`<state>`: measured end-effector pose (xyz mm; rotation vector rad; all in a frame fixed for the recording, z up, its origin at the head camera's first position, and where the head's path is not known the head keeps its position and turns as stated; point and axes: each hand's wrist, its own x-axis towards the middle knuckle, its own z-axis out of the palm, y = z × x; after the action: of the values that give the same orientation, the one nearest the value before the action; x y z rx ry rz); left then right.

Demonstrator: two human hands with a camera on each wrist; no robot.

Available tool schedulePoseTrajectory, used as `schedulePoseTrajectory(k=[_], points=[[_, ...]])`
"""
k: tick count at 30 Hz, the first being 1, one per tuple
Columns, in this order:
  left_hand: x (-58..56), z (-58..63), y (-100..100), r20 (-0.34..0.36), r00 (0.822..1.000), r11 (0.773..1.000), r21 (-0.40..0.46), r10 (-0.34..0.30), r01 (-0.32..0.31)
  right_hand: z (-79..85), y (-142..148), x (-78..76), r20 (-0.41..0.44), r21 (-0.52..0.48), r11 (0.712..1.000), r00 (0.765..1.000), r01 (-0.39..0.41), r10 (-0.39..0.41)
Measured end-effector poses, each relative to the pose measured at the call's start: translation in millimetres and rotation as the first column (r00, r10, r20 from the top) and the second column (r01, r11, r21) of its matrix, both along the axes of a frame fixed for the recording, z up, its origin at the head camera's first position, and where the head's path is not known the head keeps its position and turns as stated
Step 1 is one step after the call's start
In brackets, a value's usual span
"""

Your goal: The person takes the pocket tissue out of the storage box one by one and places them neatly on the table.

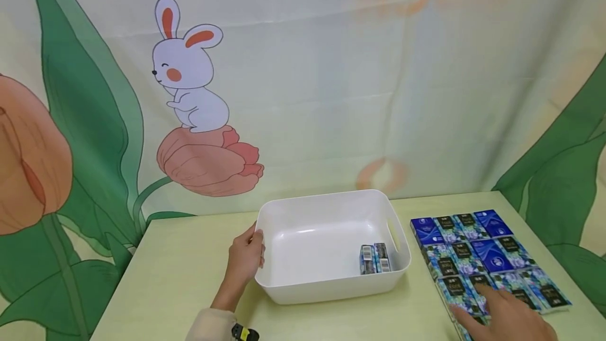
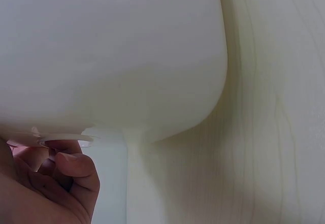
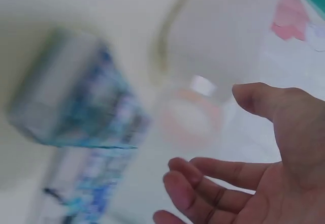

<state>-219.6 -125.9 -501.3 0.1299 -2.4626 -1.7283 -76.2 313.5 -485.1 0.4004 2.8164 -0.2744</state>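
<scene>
A white plastic storage bin [image 1: 326,289] with rounded corners sits on the table. My left hand [image 1: 247,257] grips its left end at the handle slot, the thumb at the rim. In the left wrist view, curled fingers [image 2: 76,170] reach into the slot under the bin's wall [image 2: 122,56]. Two small patterned packs [image 1: 374,259] stand on edge in the bin's front right corner. On the right, blue floral packs [image 1: 492,257], like pocket tissues, lie in rows. My right hand [image 1: 508,317] hovers over their near rows, thumb and fingers spread, holding nothing. A blurred pack [image 3: 96,97] shows beside it.
The pale yellow-green table [image 1: 165,272] runs back to a hanging cloth [image 1: 303,93] printed with a rabbit, tulips and leaves. The bin's right handle slot [image 1: 393,234] faces the rows of packs, with a strip of table between them.
</scene>
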Motion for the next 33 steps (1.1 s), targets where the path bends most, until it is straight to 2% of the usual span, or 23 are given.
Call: schedulePoseTrajectory(k=[3, 6, 9, 13, 17, 19, 21, 29, 33], points=[[-0.1, 0.1, -0.2, -0.003, 1.0, 1.0, 0.001, -0.002, 0.002, 25.9, -11.7, -14.9, -0.14, -0.052, 0.997, 0.989, -0.053, 0.045], [0.0, -0.4, 0.0, -0.007, 1.0, 1.0, -0.004, -0.003, 0.003, 45.0, -23.3, -26.4, -0.263, -0.088, 0.987, 0.959, -0.137, 0.109], [0.2, -0.8, -0.3, -0.01, 1.0, 1.0, -0.006, -0.001, 0.001, 58.4, -40.3, -35.6, -0.358, -0.061, 0.976, 0.917, -0.21, 0.175], [0.4, -0.6, -1.5, -0.014, 1.0, 1.0, -0.007, -0.002, 0.002, 71.0, -65.8, -49.9, -0.442, 0.001, 0.956, 0.857, -0.294, 0.264], [0.4, 0.3, -2.0, -0.013, 1.0, 1.0, -0.01, -0.001, 0.001, 79.2, -88.7, -68.6, -0.48, 0.034, 0.924, 0.805, -0.38, 0.348], [0.7, 1.0, -1.5, -0.011, 1.0, 1.0, -0.01, 0.0, 0.0, 80.5, -97.8, -78.1, -0.481, 0.047, 0.903, 0.783, -0.426, 0.394], [1.1, 1.5, -0.7, -0.009, 1.0, 1.0, -0.007, -0.002, 0.002, 80.4, -105.5, -86.9, -0.459, 0.053, 0.88, 0.771, -0.471, 0.441], [1.1, 0.5, -1.0, -0.007, 1.0, 1.0, -0.009, -0.008, 0.007, 69.0, -131.4, -112.6, -0.262, 0.052, 0.806, 0.771, -0.59, 0.581], [0.7, -0.4, -2.5, -0.017, 1.0, 1.0, -0.013, -0.009, 0.008, 61.1, -142.8, -122.9, -0.148, -0.017, 0.792, 0.785, -0.611, 0.602]])
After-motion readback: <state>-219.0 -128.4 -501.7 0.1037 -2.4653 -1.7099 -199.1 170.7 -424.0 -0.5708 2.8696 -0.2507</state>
